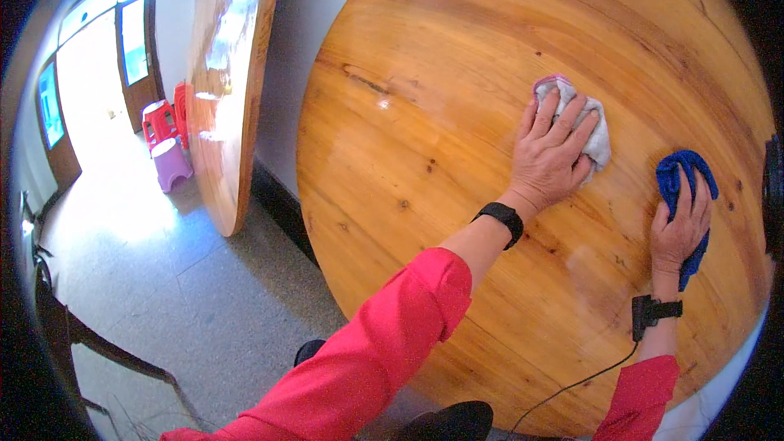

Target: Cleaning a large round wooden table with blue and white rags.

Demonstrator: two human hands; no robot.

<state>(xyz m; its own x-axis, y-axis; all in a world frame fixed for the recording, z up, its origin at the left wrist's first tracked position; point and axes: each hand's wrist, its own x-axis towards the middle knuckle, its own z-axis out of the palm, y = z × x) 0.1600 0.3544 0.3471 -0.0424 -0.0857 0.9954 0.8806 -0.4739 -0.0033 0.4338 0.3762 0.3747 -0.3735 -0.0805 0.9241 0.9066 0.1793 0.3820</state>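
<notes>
A large round wooden tabletop (425, 155), glossy and knotted, takes up the middle and right of the view. On its upper middle, my left hand (551, 151) presses a whitish cloth (600, 135) with a pink edge against the wood, fingers spread over it. Farther right, my right hand (684, 216) holds a dark blue cloth (694, 162) to the same surface, its fingers bent over the cloth. Both palms face the wood, so the undersides of the cloths are hidden.
A second round wooden board (224, 98) stands on edge at the left. Behind it are red plastic stools (160, 121) and a purple stool (171, 162), near an open doorway (94, 73). Dark wooden furniture (82, 335) is at lower left. A thin cable (563, 390) hangs from my right wrist.
</notes>
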